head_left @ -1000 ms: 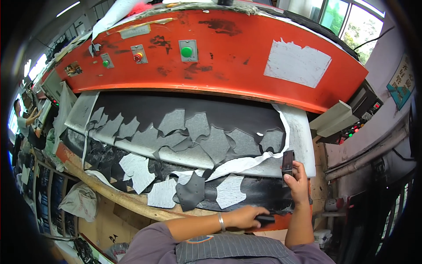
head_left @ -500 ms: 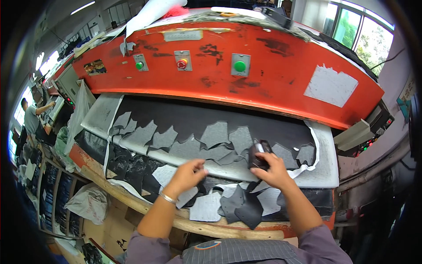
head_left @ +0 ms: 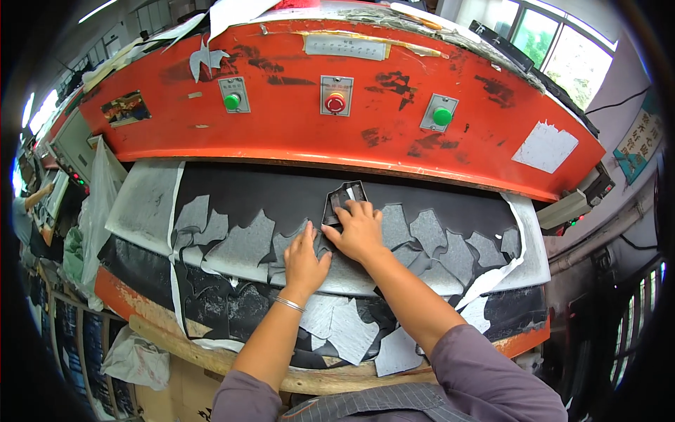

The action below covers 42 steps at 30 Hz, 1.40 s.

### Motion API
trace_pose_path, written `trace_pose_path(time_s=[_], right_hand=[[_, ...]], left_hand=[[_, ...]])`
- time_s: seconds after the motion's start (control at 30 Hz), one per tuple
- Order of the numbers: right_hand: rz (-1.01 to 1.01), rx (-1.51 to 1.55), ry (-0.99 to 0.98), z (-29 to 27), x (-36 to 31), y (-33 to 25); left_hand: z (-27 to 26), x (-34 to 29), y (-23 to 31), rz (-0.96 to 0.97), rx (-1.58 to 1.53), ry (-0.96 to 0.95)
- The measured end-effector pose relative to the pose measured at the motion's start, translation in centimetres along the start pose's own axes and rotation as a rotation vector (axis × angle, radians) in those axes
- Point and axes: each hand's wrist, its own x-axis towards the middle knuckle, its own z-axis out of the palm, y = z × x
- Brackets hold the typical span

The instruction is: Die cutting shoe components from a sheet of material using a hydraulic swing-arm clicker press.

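Note:
My right hand (head_left: 357, 231) grips a dark metal cutting die (head_left: 336, 202), a hollow frame resting on the black sheet material (head_left: 239, 186) near the middle of the press bed. To its left, my left hand (head_left: 304, 264) lies with fingers stretched over the sheet's near part, holding nothing. Grey jagged-edged shapes (head_left: 247, 240) run in a row along the sheet on both sides of my hands; whether they are pieces or gaps, I cannot tell. Pale grey cut pieces (head_left: 354, 330) lie under my forearms at the bed's front.
The red press beam (head_left: 281, 133) spans the far side, with two green buttons (head_left: 441, 116) and a red one (head_left: 335, 103). A white board (head_left: 144, 197) underlies the sheet. A wooden rail (head_left: 183, 352) edges the front. Another person (head_left: 24, 218) stands far left.
My right hand has carried the die leftward and farther in, onto the black sheet. The left hand has moved forward onto the sheet, its fingers now stretched. The whole view has shifted too.

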Motion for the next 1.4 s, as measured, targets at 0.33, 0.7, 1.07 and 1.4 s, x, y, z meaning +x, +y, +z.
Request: trace_pose_path(time_s=[0.33, 0.7, 1.07, 1.4], right_hand=[[0.302, 0.278, 0.126, 2.6, -3.9, 4.0], [0.309, 0.246, 0.061, 1.5, -3.8, 3.1], [0.296, 0.273, 0.113, 1.1, -4.7, 2.8], [0.237, 0.17, 0.103, 1.7, -4.2, 3.1]], left_hand=[[1.1, 2.2, 2.5, -0.065, 0.198, 0.065], [2.1, 2.8, 1.8, -0.044, 0.169, 0.186], [1.3, 1.5, 0.7, 0.014, 0.017, 0.166], [1.3, 2.3, 0.2, 0.025, 0.04, 0.073]])
